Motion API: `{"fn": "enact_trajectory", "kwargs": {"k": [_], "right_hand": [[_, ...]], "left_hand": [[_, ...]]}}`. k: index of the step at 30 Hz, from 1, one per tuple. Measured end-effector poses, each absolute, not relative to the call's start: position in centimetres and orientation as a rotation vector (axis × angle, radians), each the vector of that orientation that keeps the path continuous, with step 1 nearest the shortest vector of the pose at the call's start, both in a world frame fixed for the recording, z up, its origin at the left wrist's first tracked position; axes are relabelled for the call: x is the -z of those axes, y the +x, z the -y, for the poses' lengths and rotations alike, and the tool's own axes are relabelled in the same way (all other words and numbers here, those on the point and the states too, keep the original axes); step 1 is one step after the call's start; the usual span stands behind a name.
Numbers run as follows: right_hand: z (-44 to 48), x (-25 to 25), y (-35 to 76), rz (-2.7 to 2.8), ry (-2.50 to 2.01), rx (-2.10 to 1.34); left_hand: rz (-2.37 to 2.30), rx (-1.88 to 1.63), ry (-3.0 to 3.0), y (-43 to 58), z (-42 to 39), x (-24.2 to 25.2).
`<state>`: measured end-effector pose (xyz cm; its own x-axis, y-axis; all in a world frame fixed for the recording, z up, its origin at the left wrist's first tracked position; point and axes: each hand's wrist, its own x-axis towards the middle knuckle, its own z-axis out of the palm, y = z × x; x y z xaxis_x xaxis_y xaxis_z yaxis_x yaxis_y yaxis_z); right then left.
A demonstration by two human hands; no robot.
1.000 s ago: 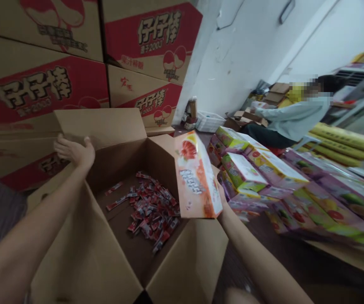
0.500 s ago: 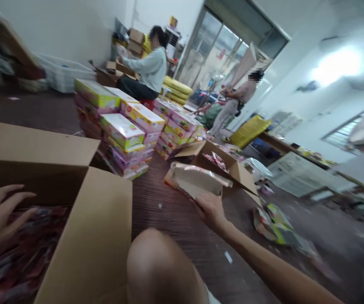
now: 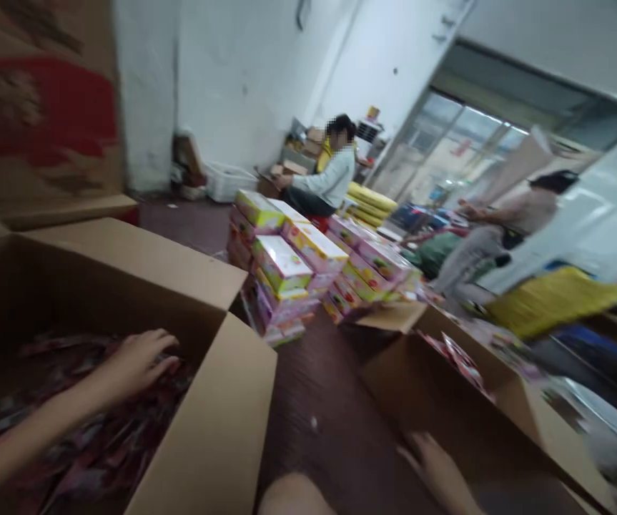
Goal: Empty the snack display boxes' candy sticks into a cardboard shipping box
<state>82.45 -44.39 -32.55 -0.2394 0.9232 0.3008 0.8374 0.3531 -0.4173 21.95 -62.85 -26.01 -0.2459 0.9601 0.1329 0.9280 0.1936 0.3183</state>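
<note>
My left hand (image 3: 139,361) reaches into a large open cardboard box (image 3: 216,422) at the left and lies on a heap of small red sachets (image 3: 99,443), its fingers stretched out. My right hand (image 3: 437,468) is low at the bottom edge, blurred by motion, beside a second open cardboard box (image 3: 474,422). Nothing shows in it, and its fingers are too smeared to read. My knee (image 3: 292,501) shows at the bottom middle.
A stack of colourful pink, yellow and green packs (image 3: 297,265) stands on the dark floor ahead. Red-printed cartons (image 3: 40,107) rise at the left. One person in a pale top (image 3: 329,179) sits at the back; another (image 3: 506,229) is at the right near a yellow sack (image 3: 555,297).
The emptied orange pack has left my right hand, which has dropped lower. My left hand has gone deeper onto the sachets. The view has swung back to the left.
</note>
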Motion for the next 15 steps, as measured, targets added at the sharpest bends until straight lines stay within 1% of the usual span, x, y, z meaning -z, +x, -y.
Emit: {"fn": "enact_trajectory", "kwargs": {"k": [1,2,4,5,7,9,11,13,15], "right_hand": [[41.3,31.5,76.8,2.232,-1.360,-0.270],[38.6,29.7,70.5,2.281,-1.182,-0.240],[34.4,24.9,57.9,2.291,-0.979,-0.066],[32.7,22.4,52.4,2.298,-0.977,-0.003],[30.0,18.1,44.0,2.293,-1.180,0.012],[27.8,16.0,39.2,2.364,-1.475,-0.181],[26.5,15.7,37.3,2.425,-1.674,-0.293],[26.1,16.2,37.0,2.425,-1.719,-0.264],[26.8,16.1,37.8,2.380,-1.657,-0.304]], "left_hand": [[-2.332,-0.470,1.846,23.0,62.9,24.6],[-2.292,-0.423,1.836,24.1,62.9,23.3],[-2.186,-0.388,1.837,26.4,63.1,21.2],[-2.141,-0.412,1.831,27.4,63.3,20.5],[-2.106,-0.541,1.777,28.8,63.6,19.9],[-2.134,-0.675,1.693,29.2,63.9,20.2],[-2.167,-0.718,1.641,28.7,64.2,21.0],[-2.196,-0.701,1.647,27.9,64.3,21.9],[-2.236,-0.709,1.709,27.1,64.2,22.4]]}}
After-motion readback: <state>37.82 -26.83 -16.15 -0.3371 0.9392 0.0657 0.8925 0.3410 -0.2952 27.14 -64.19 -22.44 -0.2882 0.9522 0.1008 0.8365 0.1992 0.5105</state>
